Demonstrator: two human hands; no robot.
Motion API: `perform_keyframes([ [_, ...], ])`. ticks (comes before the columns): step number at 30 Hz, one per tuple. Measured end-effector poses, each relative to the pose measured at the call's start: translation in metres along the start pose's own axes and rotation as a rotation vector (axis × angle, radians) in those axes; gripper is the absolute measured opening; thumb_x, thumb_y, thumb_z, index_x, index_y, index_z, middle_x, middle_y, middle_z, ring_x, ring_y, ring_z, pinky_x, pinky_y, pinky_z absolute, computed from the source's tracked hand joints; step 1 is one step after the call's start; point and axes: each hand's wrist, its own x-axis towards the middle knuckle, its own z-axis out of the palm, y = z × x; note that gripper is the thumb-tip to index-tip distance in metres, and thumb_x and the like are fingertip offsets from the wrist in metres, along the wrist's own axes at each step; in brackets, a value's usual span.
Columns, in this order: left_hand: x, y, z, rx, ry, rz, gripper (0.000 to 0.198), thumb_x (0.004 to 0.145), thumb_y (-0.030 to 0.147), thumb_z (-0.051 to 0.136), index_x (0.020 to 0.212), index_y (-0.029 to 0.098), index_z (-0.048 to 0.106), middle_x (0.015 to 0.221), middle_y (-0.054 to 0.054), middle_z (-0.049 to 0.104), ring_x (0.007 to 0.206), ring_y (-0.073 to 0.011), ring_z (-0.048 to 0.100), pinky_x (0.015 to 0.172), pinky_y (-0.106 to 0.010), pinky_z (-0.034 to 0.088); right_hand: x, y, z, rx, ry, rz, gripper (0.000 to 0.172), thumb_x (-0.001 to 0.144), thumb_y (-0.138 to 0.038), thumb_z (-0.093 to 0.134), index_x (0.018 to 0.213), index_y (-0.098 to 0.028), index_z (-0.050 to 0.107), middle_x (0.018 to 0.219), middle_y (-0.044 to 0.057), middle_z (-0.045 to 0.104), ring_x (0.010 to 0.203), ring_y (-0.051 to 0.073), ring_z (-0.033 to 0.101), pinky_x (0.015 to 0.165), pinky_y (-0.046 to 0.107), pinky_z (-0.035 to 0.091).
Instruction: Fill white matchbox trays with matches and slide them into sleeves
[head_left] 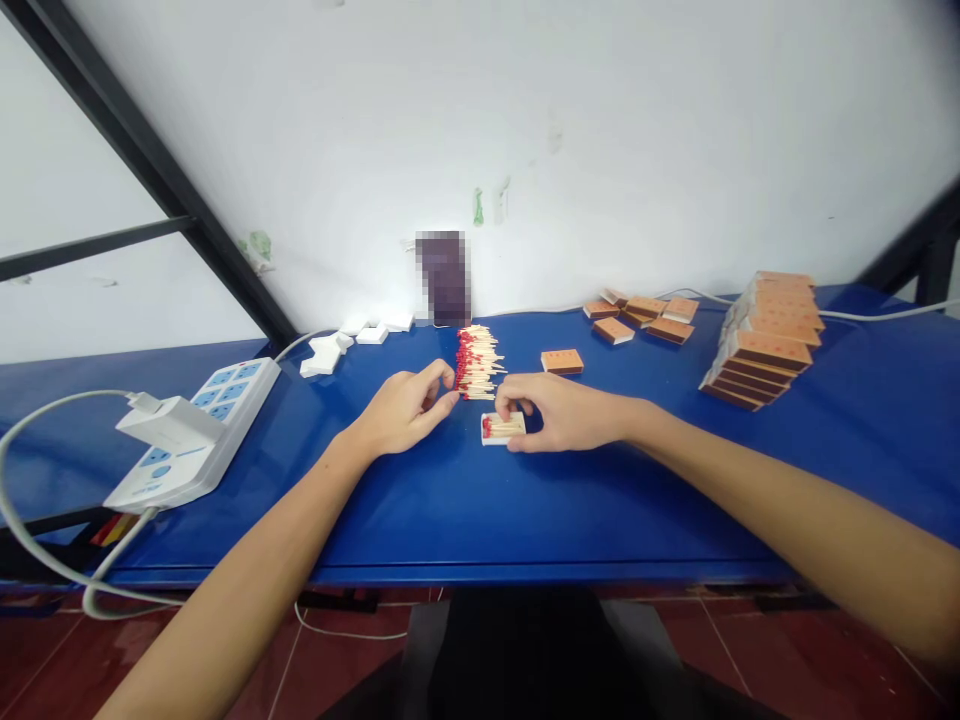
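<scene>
A small white matchbox tray [502,429] with red-tipped matches in it lies on the blue table [450,510]. My right hand [551,410] grips its right end, thumb at the near edge and fingers curled over the matches inside. My left hand [409,405] is to the left of the tray, thumb and index finger apart, holding nothing, close to the red heads of a match pile [478,362]. That pile lies just behind the tray, red heads to the left. One orange matchbox cover [562,361] rests behind my right hand.
White empty trays [326,354] lie at the back left, beside a white power strip [217,430] with a plugged adapter and cable. Loose orange covers [613,330] are at the back right, and stacked matchboxes [765,340] stand farther right. A dark pixelated object [446,280] leans against the wall.
</scene>
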Motion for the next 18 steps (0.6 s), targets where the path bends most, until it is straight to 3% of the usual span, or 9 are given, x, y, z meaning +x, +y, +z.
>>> perform_keyframes([
  [3,0.002,-0.002,0.003,0.066,-0.033,-0.003,0.018,0.093,0.032,0.047,0.106,0.019,0.049,0.054,0.009,0.043,0.047,-0.0100,0.040,0.054,-0.022,0.027,0.000,-0.004,0.002,-0.021,-0.020,-0.035,0.019,0.076,-0.028,0.069,0.082,-0.019,0.054,0.085,0.001,0.057,0.073,0.014,0.049,0.067,0.027,0.037],
  [10,0.003,-0.003,0.004,0.097,-0.058,-0.008,0.020,0.090,0.028,0.050,0.107,0.019,0.054,0.054,0.009,0.045,0.048,-0.0103,0.042,0.054,-0.022,0.027,-0.002,-0.009,0.004,-0.036,-0.007,-0.076,0.018,0.079,-0.030,0.066,0.086,-0.019,0.053,0.083,0.000,0.055,0.071,0.013,0.046,0.066,0.026,0.036],
  [12,0.003,-0.002,0.004,0.082,-0.073,-0.008,0.021,0.088,0.027,0.052,0.107,0.019,0.056,0.054,0.009,0.045,0.048,-0.0102,0.041,0.053,-0.022,0.027,-0.001,-0.004,0.007,0.010,0.049,-0.057,0.016,0.085,-0.031,0.061,0.094,-0.019,0.055,0.082,0.000,0.056,0.069,0.013,0.047,0.065,0.026,0.036],
  [15,0.003,-0.002,0.005,0.072,-0.076,-0.003,0.022,0.088,0.028,0.053,0.107,0.019,0.058,0.054,0.008,0.044,0.048,-0.0101,0.041,0.053,-0.022,0.027,0.003,0.007,0.012,0.008,0.240,0.095,0.014,0.090,-0.024,0.051,0.102,-0.018,0.055,0.070,-0.003,0.054,0.061,0.012,0.047,0.061,0.025,0.034],
  [18,0.004,-0.002,0.005,0.076,-0.082,-0.002,0.025,0.088,0.029,0.052,0.109,0.019,0.061,0.055,0.008,0.044,0.048,-0.0101,0.041,0.053,-0.023,0.027,0.008,0.017,0.017,-0.044,0.293,0.195,0.013,0.090,-0.019,0.051,0.099,-0.017,0.060,0.064,-0.004,0.053,0.058,0.011,0.047,0.060,0.024,0.033],
])
